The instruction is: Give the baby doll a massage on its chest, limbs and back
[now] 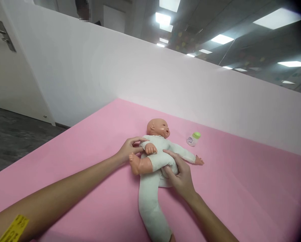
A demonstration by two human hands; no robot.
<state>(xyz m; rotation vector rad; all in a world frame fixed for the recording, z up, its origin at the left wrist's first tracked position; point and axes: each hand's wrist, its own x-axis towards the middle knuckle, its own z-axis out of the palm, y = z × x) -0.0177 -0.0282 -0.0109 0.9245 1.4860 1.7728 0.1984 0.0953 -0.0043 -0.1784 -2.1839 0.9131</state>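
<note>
A baby doll with a hard plastic head and a pale cloth body lies on its back on the pink table. Its head is turned to the right. My left hand grips the doll's bent arm near the shoulder, thumb and fingers on either side of the sleeve. With its fingers curled round the cloth thigh, my right hand holds one leg folded across the body, foot pointing left. The other leg stretches toward me, and its foot is partly cut off by the frame. One doll arm extends to the right.
A small clear bottle with a green cap stands tilted in view right of the doll's head. A white wall borders the pink tabletop at the back. A door is at the left; a person is partly visible beyond the wall.
</note>
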